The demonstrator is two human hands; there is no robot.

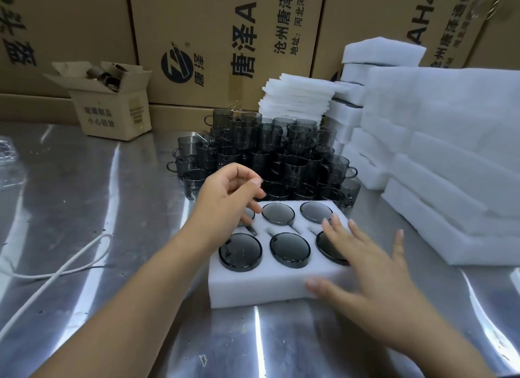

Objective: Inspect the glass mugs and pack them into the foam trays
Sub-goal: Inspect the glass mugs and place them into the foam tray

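A: Tray status?
B: White foam tray (270, 282) flat on tabletop (112, 208), 2 rows x 3 slots, smoky-grey glass mugs (289, 249) sunk in.
A: Rest?
B: Loose mugs (270, 152) stacked in tiers just behind; spare foam trays (450, 152) piled rt.

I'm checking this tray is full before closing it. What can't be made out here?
Head view only.
Back-left pocket of the foam tray: mostly covered by the left hand.
Front-right mug: partly under the right hand.
Mug pile: rear ones hidden by front ones, count unclear.
Small cardboard box: contents too dim to tell.
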